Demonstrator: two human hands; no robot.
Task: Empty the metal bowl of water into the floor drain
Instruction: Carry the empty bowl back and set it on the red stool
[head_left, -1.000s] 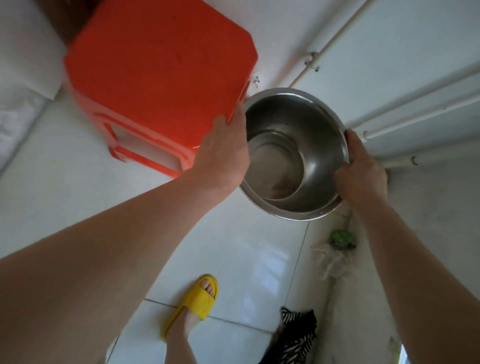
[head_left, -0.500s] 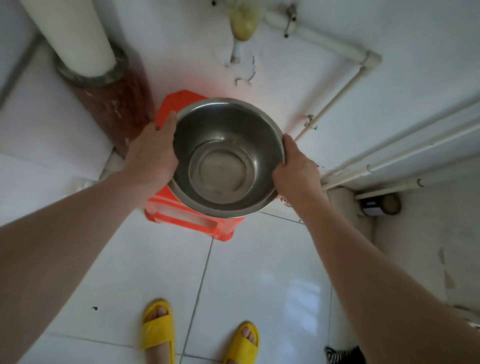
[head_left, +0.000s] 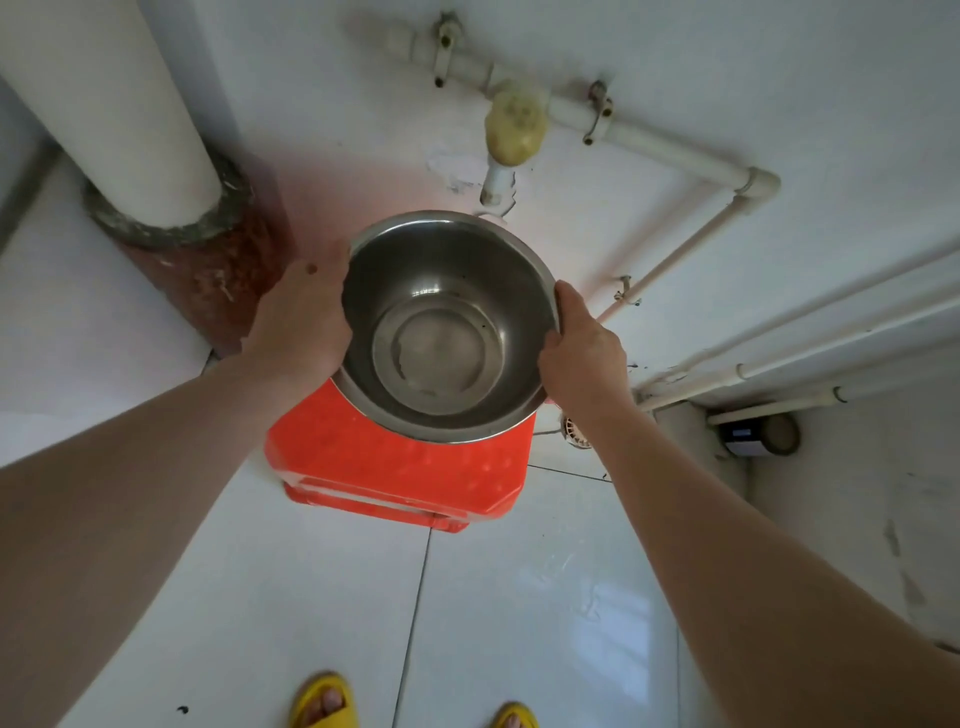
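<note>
A round metal bowl hangs level in the air over an orange plastic stool, with a shallow layer of water in its bottom. My left hand grips the bowl's left rim. My right hand grips its right rim, thumb on the edge. The floor drain, a small round grate, shows on the floor just right of the stool, partly hidden by my right forearm.
A thick white pipe on a rusty red base stands at the left. Thin white pipes and a tap run along the wall behind. My feet in yellow slippers stand on white floor tiles.
The view has swung left and up, from the floor beside the stool to the wall. The bowl now sits centred above the stool, still held by both hands.
</note>
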